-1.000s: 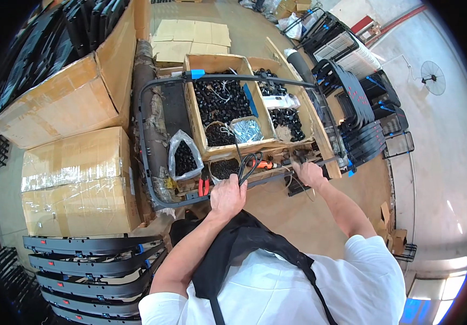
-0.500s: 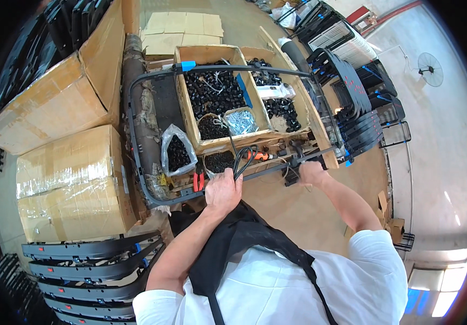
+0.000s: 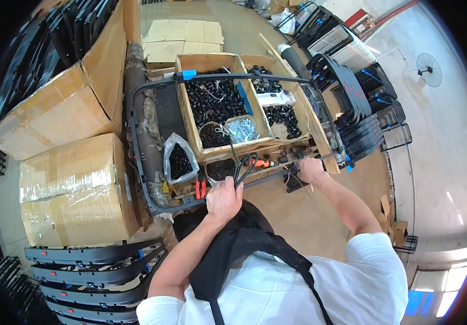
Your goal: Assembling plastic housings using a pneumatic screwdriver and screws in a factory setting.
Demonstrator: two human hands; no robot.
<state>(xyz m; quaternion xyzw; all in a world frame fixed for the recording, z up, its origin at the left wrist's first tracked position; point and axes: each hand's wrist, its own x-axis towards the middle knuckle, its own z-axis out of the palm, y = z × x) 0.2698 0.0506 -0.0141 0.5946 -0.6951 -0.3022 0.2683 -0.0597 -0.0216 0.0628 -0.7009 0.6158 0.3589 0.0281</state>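
Note:
A large dark grey plastic frame (image 3: 136,157) lies over the workbench, ringing the wooden boxes. My left hand (image 3: 224,199) grips its near bar together with a loop of black cable (image 3: 242,165) that runs up over the boxes. My right hand (image 3: 311,169) holds the same near bar further right, beside a black fitting (image 3: 294,185). An orange-handled tool (image 3: 260,162) lies between my hands, and red-handled pliers (image 3: 201,188) sit just left of my left hand.
Wooden boxes (image 3: 187,108) hold several small black parts; a clear bag (image 3: 178,158) of them and a bag of screws (image 3: 242,130) sit there too. Big cardboard cartons (image 3: 73,189) stand on the left. Stacked dark frames (image 3: 92,271) lie lower left and more stacked frames (image 3: 355,103) at right.
The view has shifted closer over the bench. Both hands stay on the frame's near bar, and the cable loop remains at my left hand.

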